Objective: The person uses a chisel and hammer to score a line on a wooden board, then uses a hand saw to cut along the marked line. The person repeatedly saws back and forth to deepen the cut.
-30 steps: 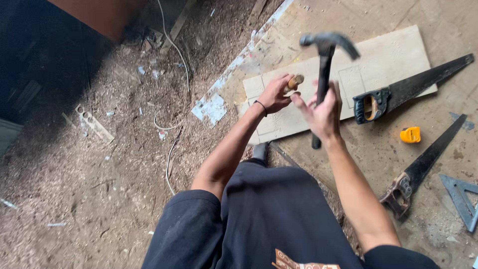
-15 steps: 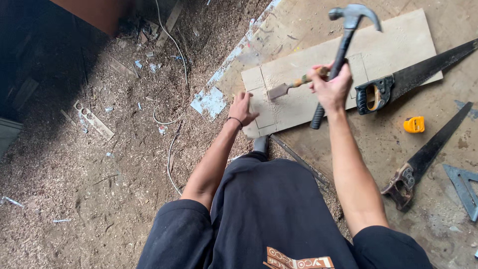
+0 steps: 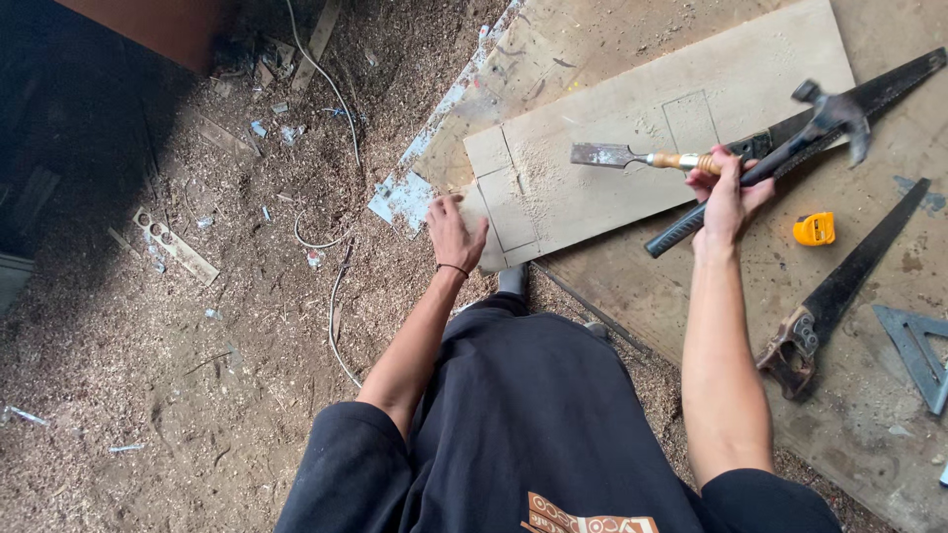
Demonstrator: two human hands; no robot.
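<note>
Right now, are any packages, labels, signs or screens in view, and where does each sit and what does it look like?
No packages, signs or screens show.
Printed patch: on the person's dark clothing at the bottom edge, orange and cream, partly cut off.
Tape measure: small yellow case on the floor right of the right hand; any label is too small to tell.

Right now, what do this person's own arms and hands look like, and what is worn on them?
Both forearms are bare, with black sleeves ending about the elbows. The left hand has no glove, and a thin dark band circles its wrist. The right hand is also ungloved, with no band or watch visible. No rings can be made out on either hand.
</note>
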